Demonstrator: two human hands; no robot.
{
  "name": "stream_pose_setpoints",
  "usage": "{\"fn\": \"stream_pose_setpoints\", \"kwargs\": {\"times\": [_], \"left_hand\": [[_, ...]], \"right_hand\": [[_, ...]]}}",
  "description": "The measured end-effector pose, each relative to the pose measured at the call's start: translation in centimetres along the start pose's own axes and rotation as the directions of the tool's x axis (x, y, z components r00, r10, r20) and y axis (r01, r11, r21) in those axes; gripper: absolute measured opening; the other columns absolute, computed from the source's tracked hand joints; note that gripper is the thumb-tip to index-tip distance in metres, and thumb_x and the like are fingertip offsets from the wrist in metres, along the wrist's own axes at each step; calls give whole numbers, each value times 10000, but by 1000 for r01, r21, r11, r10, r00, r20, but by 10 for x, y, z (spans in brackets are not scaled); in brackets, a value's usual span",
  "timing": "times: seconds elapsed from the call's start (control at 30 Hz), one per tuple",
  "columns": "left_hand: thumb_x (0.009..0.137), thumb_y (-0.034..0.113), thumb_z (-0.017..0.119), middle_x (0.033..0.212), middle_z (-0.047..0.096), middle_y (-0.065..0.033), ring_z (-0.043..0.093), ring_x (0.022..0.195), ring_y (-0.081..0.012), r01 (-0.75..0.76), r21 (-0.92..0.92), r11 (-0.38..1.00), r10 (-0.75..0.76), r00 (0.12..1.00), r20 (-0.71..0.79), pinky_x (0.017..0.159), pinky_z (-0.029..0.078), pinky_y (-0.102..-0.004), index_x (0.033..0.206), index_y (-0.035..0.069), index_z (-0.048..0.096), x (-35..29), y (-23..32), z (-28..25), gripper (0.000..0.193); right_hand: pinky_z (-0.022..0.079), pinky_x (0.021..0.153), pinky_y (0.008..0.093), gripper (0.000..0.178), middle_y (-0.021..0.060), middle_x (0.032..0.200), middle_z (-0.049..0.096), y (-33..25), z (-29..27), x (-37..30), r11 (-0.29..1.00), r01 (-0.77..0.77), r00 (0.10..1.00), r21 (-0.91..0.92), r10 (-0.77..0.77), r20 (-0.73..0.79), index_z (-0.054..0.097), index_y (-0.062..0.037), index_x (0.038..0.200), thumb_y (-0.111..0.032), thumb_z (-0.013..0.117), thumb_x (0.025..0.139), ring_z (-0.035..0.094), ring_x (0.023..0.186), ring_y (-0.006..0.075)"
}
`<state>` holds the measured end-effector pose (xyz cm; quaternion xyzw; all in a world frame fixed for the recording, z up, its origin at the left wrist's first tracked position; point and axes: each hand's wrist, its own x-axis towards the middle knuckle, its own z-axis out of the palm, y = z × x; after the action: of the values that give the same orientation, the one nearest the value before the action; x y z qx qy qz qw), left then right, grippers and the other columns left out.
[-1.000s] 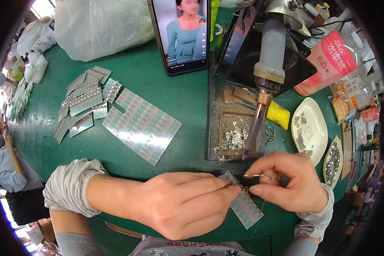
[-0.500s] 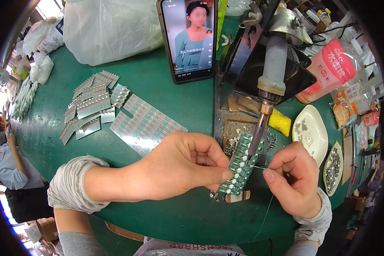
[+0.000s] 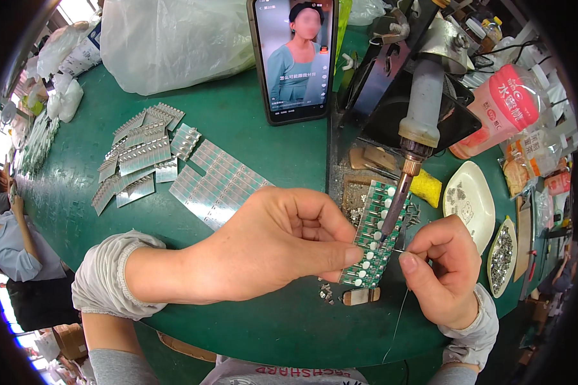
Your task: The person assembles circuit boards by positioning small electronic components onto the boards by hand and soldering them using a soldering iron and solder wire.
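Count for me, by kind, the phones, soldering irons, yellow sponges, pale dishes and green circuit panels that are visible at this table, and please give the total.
Phone: 1
Soldering iron: 1
Yellow sponge: 1
Pale dishes: 2
Green circuit panel, in the left hand: 1
Total: 6

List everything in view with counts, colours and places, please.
plastic bags: several, white, upper left
phone: one, black, top centre
board strips: several, silver, piled left
flat panel: one, silver, beside the strips
soldering iron: one, grey handle, right of centre
sponge: one, yellow, beside the iron
container: one, pink and clear, upper right
packets: several, mixed colours, right edge
dishes: two, cream, right
table: one, green, underneath
co-worker: one, blue-clad, far left
circuit board: one, green, beneath the iron
wire: one, silver, beside the board
left hand: one, bare, gripping circuit board
right hand: one, bare, pinching wire
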<state>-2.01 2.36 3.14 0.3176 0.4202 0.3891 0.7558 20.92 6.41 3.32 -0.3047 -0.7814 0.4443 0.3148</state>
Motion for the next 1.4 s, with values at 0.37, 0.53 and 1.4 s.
{"fn": "stream_pose_setpoints", "kwargs": {"times": [0.37, 0.53, 1.4], "left_hand": [[836, -37, 650, 900, 643, -88, 646, 787, -134, 10, -12, 1000, -10, 1000, 27, 710, 557, -244, 892, -20, 602, 5, 5, -4, 76], [844, -14, 652, 893, 646, -77, 633, 774, -125, 46, 39, 998, -49, 996, 69, 709, 542, -241, 902, -15, 606, 5, 2, 2, 74], [654, 33, 640, 854, 655, -196, 662, 707, -238, -657, 554, -511, 562, 232, 794, 592, 570, -252, 687, -27, 607, 2, -37, 5, 77]], "right_hand": [[286, 417, 180, 142, -12, 568, 498, 3, 0, 6, 1000, -15, 1000, -5, 15, 0, 501, 16, 879, 19, 633, 828, 416, 464, 10], [302, 440, 175, 146, -24, 592, 511, -5, -8, 7, 994, -94, 993, 60, 98, -69, 508, 5, 890, -5, 643, 835, 424, 488, 3], [452, 510, 229, 140, 30, 701, 578, -9, -11, 11, 955, -295, 878, -18, 279, 390, 640, -26, 853, -73, 727, 754, 552, 594, 88]]}}
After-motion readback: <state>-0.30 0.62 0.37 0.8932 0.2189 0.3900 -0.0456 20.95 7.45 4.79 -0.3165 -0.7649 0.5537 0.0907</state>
